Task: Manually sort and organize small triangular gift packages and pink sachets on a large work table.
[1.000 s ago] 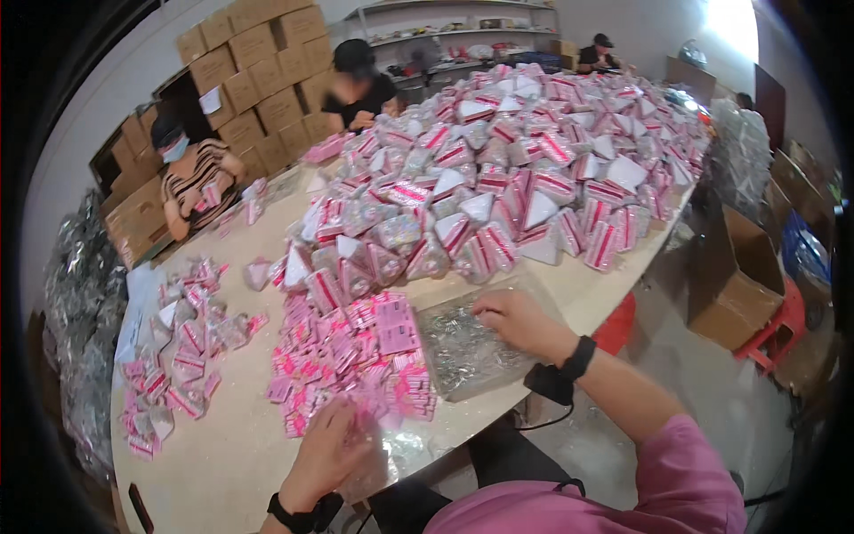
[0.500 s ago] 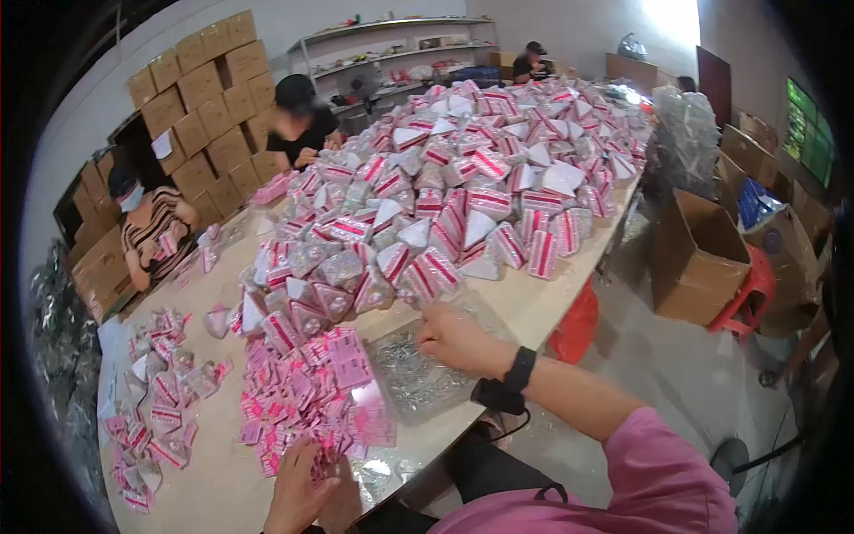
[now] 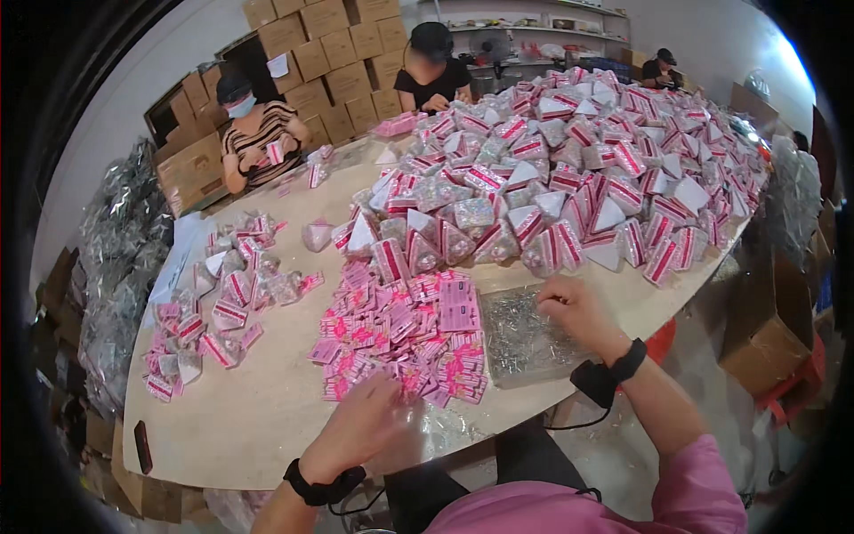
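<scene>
A heap of small pink printed cards (image 3: 382,329) lies on the table in front of me. My left hand (image 3: 360,418) rests over its near edge, fingers pointing down and smeared, so their grip cannot be made out. To the right of the cards is a shallow clear tray (image 3: 507,374) holding many thin, shiny, pin-like pieces (image 3: 523,334). Over the tray's far right part is my right hand (image 3: 574,310), its fingers curled together; anything between them is hidden. Both wrists wear black bands.
A large mound of clear wedge-shaped packs with pink labels (image 3: 569,169) covers the far table (image 3: 258,427). A smaller group of packs (image 3: 227,298) lies left. Co-workers sit beyond. A dark flat object (image 3: 142,447) lies near the left corner. An open carton (image 3: 769,325) stands right.
My view has swung left, so the table sits further right in the picture. My left hand stays by the near edge of the cards; my right hand stays over the tray, fingers still closed.
</scene>
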### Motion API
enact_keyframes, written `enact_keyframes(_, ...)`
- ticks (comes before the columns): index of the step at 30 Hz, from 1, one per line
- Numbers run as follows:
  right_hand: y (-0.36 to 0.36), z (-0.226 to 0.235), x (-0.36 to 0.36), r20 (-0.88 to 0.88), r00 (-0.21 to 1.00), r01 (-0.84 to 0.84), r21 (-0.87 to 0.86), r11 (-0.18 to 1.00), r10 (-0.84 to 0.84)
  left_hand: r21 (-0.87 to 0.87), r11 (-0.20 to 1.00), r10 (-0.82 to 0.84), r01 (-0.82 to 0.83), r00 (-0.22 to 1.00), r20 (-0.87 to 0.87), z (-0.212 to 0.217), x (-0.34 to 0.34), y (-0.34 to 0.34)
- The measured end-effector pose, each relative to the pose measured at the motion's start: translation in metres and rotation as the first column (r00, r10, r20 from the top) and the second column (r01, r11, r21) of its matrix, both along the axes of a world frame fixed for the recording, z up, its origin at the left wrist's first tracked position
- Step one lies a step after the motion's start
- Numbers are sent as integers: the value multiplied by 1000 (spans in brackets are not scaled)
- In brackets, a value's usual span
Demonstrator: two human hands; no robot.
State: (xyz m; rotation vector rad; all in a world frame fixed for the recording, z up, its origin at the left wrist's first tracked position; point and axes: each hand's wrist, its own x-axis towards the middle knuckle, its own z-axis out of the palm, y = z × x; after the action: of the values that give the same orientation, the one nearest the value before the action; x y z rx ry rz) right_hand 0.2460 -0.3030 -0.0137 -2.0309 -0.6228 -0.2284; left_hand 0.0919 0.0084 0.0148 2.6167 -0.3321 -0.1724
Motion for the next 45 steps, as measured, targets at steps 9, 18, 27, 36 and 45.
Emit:
enact_keyframes(9, 6, 15, -3, -233, 972, 32, -24, 999, -37, 78, 997, -8, -8, 979, 205, 22, 55, 11)
enact_keyframes(18, 6, 13, 6, -152, 988, -8, -44, 999, 1, 153, 895, 378, -420, 894, 241, -3, 165, 73)
enact_keyframes(27, 4, 3, 16, 3, 999, -51, -225, 973, 53, 222, 895, 345, -388, 915, 210, -52, 194, 80)
enact_keyframes(36, 8, 27, 18, 48, 990, -104, -352, 930, 129, 83, 937, 294, -339, 894, 337, -31, 186, 96)
enact_keyframes(45, 19, 27, 16, 134, 977, -80, -496, 865, 168, -263, 891, 453, -370, 690, 565, 6, 159, 84)
